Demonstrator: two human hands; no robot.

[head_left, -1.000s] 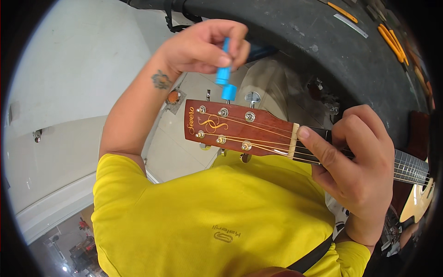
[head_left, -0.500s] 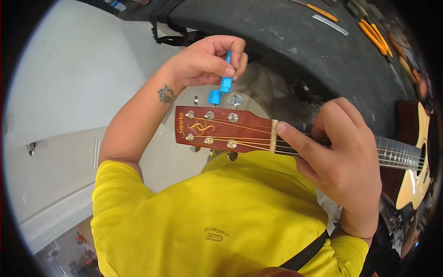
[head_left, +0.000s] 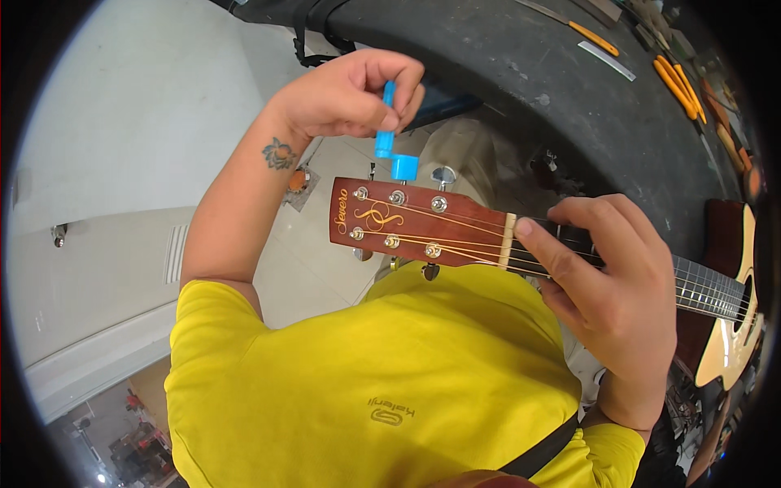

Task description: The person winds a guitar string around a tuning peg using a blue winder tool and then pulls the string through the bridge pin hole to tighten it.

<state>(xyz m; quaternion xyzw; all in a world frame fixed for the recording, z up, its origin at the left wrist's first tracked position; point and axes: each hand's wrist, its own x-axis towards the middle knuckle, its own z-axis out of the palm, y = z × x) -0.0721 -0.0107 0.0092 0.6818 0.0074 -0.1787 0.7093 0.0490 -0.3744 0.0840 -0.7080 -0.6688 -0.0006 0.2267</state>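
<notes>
My left hand (head_left: 350, 98) is closed on the handle of a blue string winder (head_left: 404, 167). The winder's socket sits over the middle tuning peg on the far side of the brown guitar headstock (head_left: 378, 215). Metal pegs show on both sides of it, and strings run from the posts across the pale nut (head_left: 508, 240). My right hand (head_left: 606, 276) is curled over the guitar neck (head_left: 704, 285) just past the nut, one fingertip at the strings beside it. Whether it pinches a string is hidden.
A dark workbench (head_left: 521, 65) curves across the far side. On it lie an orange-handled tool (head_left: 594, 37), a metal strip (head_left: 606, 61) and orange-handled pliers (head_left: 679, 88). The pale guitar body (head_left: 728, 342) is at the right. A white surface (head_left: 138, 122) stands at the left.
My left hand has swung the winder's handle round from the right of its socket to the left. The headstock and right hand appear slightly farther right in view.
</notes>
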